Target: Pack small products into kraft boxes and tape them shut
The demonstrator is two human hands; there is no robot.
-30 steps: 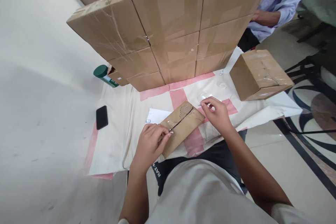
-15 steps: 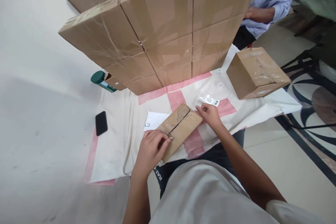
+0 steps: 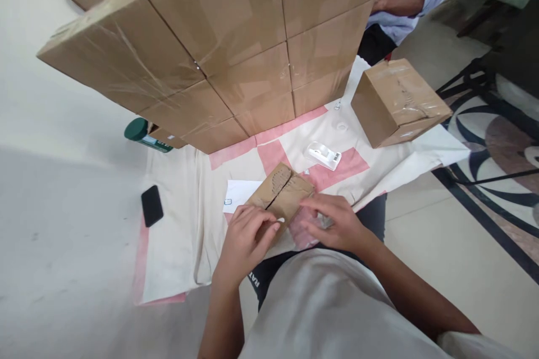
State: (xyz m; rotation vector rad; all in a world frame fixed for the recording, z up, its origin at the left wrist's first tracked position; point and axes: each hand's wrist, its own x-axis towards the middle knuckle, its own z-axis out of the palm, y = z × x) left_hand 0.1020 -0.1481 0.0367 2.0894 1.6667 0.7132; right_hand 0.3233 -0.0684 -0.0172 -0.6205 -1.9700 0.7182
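A flat, small cardboard box (image 3: 290, 193) lies tilted on the cloth before me, a dark slit running along its top beside a patch of dark marks. My left hand (image 3: 250, 235) rests over its near left end, thumb and forefinger nearly together. At those fingertips shows a small white bit (image 3: 281, 220), too small to name. Beside the box's right edge is my right hand (image 3: 339, 221), thumb and fingers apart, with nothing seen between them. Its fingertips are close to the cardboard; whether they touch is unclear. Just beyond lies a white tape dispenser (image 3: 323, 155).
Taped cardboard boxes (image 3: 248, 56) form a tall wall at the back. An open carton (image 3: 400, 101) stands at the right. White paper (image 3: 240, 193), a black phone (image 3: 152, 206) and a green-lidded container (image 3: 147, 134) are on the left. Behind the wall, another person's arm (image 3: 400, 3) shows.
My right hand has left the box's far right corner, come nearer to me, and opened its fingers. My left hand stays at the box's near end. The view has shifted slightly.
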